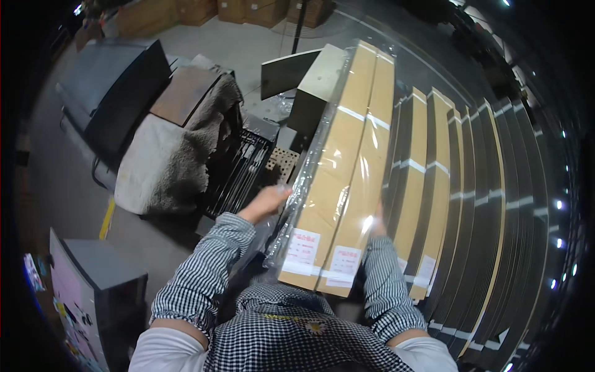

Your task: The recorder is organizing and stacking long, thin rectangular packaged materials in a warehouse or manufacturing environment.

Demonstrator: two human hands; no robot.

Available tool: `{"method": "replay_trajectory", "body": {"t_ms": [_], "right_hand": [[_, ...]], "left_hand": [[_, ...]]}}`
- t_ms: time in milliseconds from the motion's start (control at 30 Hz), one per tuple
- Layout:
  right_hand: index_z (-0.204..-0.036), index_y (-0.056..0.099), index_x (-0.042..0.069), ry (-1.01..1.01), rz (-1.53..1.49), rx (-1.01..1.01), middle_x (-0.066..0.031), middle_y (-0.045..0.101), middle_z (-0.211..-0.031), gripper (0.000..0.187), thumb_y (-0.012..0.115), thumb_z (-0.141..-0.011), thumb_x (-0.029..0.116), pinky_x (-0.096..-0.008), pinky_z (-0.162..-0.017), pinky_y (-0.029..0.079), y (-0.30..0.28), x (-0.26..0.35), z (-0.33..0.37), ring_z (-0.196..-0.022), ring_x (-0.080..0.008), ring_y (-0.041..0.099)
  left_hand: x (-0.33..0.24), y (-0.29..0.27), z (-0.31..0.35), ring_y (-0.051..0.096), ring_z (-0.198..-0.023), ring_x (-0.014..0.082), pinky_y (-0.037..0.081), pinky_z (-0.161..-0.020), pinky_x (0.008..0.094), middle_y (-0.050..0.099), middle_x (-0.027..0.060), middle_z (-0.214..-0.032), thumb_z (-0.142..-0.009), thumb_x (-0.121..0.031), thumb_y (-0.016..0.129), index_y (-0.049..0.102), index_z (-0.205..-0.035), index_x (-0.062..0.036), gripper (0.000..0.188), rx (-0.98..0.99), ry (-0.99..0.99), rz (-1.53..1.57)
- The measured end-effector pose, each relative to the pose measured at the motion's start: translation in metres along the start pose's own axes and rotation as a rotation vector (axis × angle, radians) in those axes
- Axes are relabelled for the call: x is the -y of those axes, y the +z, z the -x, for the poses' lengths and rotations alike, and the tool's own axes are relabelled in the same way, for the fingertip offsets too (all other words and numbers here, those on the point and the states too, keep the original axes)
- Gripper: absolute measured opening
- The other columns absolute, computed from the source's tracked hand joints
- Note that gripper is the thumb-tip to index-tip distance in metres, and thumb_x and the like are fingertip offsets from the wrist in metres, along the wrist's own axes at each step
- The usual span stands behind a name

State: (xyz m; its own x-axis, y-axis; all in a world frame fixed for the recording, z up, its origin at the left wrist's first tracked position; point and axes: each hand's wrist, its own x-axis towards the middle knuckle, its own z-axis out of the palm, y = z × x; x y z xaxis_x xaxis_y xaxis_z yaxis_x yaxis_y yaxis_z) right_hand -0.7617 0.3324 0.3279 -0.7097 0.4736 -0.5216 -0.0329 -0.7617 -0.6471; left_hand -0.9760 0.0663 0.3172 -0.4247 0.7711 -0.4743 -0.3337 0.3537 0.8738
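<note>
A long pack of two tan cardboard strips (pixel 338 155), joined side by side, stretches away from my body in clear plastic film (pixel 299 208). White bands cross it, and two white labels with red print (pixel 343 263) lie at its near end. At the pack's left side, my left hand (pixel 268 203) is closed on the loose edge of the film. My right hand (pixel 375 224) holds the pack's right side; most of its fingers are hidden behind the edge and glare.
Rows of banded dark and tan strips (pixel 477 204) stand along the right. At left are a grey cloth-draped stand (pixel 167 167), a dark panel (pixel 118 93) and a rack of black rods (pixel 238 170). A grey cabinet (pixel 105 279) stands near left. Cardboard boxes (pixel 229 11) line the back.
</note>
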Motion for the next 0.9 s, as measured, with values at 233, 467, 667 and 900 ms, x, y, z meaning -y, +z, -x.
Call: {"method": "replay_trajectory", "body": {"t_ms": [233,467,667,900], "right_hand": [[-0.132,0.055,0.005,0.130,-0.154,-0.097,-0.0119,0.062,-0.124,0.047,0.040,-0.104,0.040,-0.0336,-0.091,0.051,-0.049,-0.107,0.025,-0.110,-0.0232,0.062],[-0.128,0.058,0.004,-0.149,-0.023,-0.268,-0.0138,0.062,-0.125,0.047,0.040,-0.103,0.040,-0.0344,-0.093,0.050,-0.099,-0.107,0.008,-0.112,-0.0254,0.061],[-0.123,0.059,-0.003,-0.942,1.344,-0.470,-0.0209,0.051,-0.136,0.042,0.065,-0.089,0.020,-0.0434,-0.107,0.037,-0.038,0.007,0.132,-0.128,-0.0382,0.046],[-0.124,0.057,-0.003,-0.718,1.660,-0.811,-0.0240,0.048,-0.136,0.049,0.070,-0.081,0.019,-0.0511,-0.105,0.035,-0.180,0.045,0.248,-0.129,-0.0399,0.041]], "left_hand": [[0.057,0.034,0.023,0.046,-0.049,0.0074,0.036,-0.044,0.0228,0.062,-0.0009,-0.073,-0.103,-0.053,0.035,0.063,-0.109,0.0005,0.060,0.147,-0.239,0.190],[0.075,0.047,0.032,0.051,-0.054,0.0069,0.037,-0.045,0.0223,0.065,0.0002,-0.079,-0.097,-0.051,0.052,0.069,-0.102,-0.0041,0.050,-0.101,-0.067,0.153],[0.201,-0.030,0.084,0.064,-0.078,0.0147,0.051,-0.071,0.0287,0.069,0.0057,-0.083,-0.076,-0.004,0.079,0.070,-0.095,0.0028,0.022,-0.434,-0.089,-0.147],[0.271,0.077,0.227,0.071,-0.078,0.0226,0.054,-0.067,0.0346,0.074,0.0087,-0.083,-0.081,-0.008,0.065,0.076,-0.089,-0.0127,0.014,-0.192,-0.040,-0.712]]}}
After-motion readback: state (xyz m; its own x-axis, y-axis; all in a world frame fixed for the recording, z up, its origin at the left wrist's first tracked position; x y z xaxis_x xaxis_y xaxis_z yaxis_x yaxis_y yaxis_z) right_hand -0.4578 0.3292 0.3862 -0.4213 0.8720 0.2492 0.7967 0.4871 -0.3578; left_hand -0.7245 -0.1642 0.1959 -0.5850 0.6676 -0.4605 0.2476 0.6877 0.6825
